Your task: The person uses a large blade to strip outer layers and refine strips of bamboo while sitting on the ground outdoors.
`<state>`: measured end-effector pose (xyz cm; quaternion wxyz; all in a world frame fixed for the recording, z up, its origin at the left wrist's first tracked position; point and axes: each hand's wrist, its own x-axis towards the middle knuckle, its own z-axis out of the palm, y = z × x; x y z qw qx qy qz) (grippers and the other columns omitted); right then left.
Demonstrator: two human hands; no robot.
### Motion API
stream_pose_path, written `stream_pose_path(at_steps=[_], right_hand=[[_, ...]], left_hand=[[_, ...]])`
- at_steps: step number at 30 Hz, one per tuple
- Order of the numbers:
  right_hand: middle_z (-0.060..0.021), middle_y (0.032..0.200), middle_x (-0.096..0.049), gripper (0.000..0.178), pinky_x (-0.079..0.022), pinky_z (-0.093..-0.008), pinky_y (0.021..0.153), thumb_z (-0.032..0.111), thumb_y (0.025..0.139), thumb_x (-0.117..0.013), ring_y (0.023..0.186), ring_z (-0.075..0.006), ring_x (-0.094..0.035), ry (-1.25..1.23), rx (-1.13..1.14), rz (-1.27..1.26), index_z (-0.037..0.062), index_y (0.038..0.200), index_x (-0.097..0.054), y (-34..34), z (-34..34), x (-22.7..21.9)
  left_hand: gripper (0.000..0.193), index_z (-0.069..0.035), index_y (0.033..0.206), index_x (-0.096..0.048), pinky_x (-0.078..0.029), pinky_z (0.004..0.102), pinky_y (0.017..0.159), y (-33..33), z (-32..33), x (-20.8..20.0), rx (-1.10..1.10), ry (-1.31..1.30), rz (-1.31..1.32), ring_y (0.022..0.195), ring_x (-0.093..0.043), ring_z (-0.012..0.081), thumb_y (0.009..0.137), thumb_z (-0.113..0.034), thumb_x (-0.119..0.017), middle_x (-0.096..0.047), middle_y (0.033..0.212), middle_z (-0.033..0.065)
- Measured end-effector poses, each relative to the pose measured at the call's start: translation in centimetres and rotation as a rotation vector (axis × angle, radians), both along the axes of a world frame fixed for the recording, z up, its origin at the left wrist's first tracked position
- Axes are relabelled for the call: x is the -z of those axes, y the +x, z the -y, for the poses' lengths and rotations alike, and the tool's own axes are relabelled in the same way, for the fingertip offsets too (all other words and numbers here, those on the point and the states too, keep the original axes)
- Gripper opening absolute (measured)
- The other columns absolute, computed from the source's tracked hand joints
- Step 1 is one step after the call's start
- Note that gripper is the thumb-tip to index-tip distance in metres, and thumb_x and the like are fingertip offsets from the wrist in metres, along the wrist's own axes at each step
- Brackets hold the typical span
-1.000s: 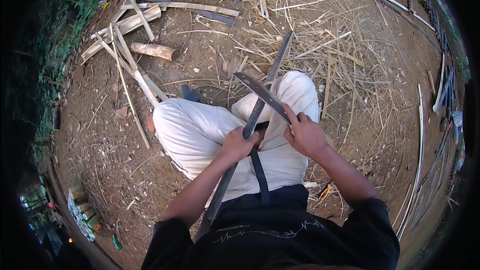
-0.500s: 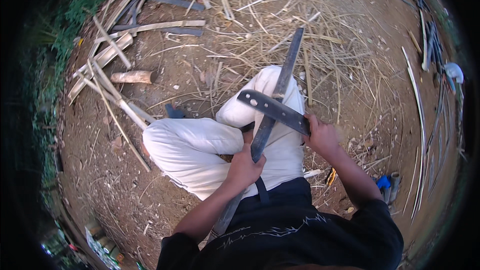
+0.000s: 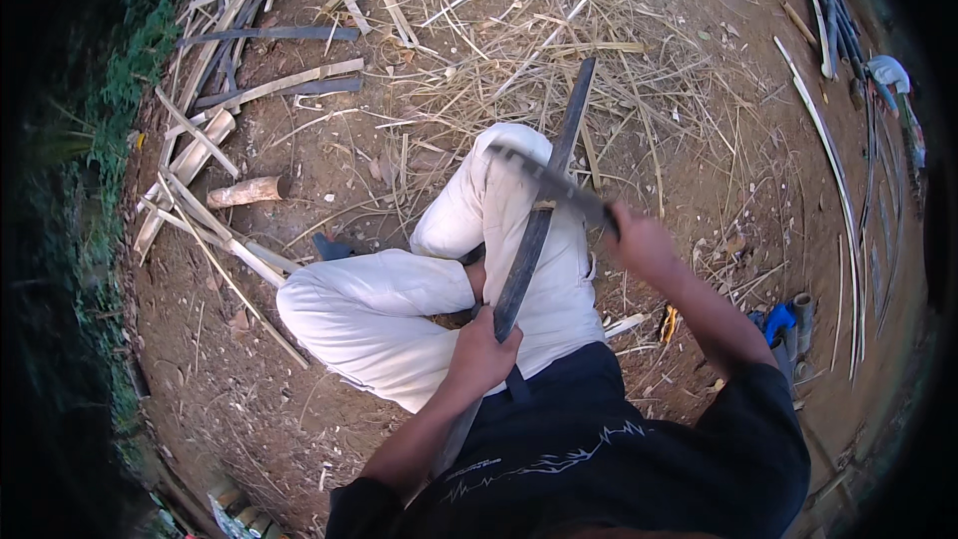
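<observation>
A long, dark-skinned bamboo strip [image 3: 524, 269] slants across my lap, from beside my waist to beyond my raised knee. My left hand [image 3: 483, 351] is closed round its lower part. My right hand [image 3: 642, 245] grips a broad dark knife [image 3: 539, 176] by the handle end. The knife's blade, smeared by motion, crosses over the strip above my right thigh. A pale patch of bare wood shows on the strip just below the blade. Whether the edge touches the strip I cannot tell.
Thin shavings [image 3: 559, 70] lie heaped on the dirt ahead. Split bamboo slats [image 3: 269, 80] are piled at the far left, near a short log piece [image 3: 245, 192]. Long strips [image 3: 823, 155] lie along the right side. A blue cloth [image 3: 779, 319] and bamboo tubes [image 3: 802, 309] stand beside my right elbow.
The knife has turned from showing its flat, holed face to a narrower, blurred slant across the strip. My left hand keeps its hold; the whole view has shifted slightly.
</observation>
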<state>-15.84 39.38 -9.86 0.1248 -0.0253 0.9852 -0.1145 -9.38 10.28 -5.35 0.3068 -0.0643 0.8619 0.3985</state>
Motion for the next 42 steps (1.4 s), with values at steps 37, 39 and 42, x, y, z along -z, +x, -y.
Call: stream_pose_path(at_steps=[37,39,42], right_hand=[[-0.0157,0.079,-0.068,0.041,-0.056,-0.0460,0.058,0.018,0.080,-0.070,0.067,-0.0331,-0.070,0.095,0.039,0.092,0.0122,0.116,-0.051,-2.0,-1.9,2.3],[-0.0138,0.079,-0.069,0.039,-0.055,-0.0472,0.059,0.019,0.080,-0.068,0.069,-0.0326,-0.070,0.001,-0.232,-0.231,0.0137,0.115,-0.051,-0.8,-2.5,3.8],[-0.0133,0.076,-0.069,0.032,-0.054,-0.0501,0.058,0.022,0.086,-0.064,0.067,-0.0347,-0.069,0.097,0.002,-0.117,0.0127,0.113,-0.050,-2.9,-4.6,6.2]], left_hand=[[0.038,0.002,0.099,-0.049,-0.052,0.0514,0.070,5.9,7.0,-3.8,0.095,-0.112,0.182,0.080,-0.065,0.0474,0.083,-0.024,-0.070,-0.065,0.080,0.0291],[0.033,0.002,0.096,-0.050,-0.052,0.0493,0.069,6.1,7.1,-3.7,0.079,-0.099,0.160,0.079,-0.065,0.0467,0.083,-0.022,-0.069,-0.064,0.078,0.0279],[0.028,0.001,0.093,-0.051,-0.051,0.0467,0.067,6.6,7.5,-3.7,0.062,-0.077,0.167,0.077,-0.066,0.0449,0.082,-0.019,-0.067,-0.063,0.075,0.0261]])
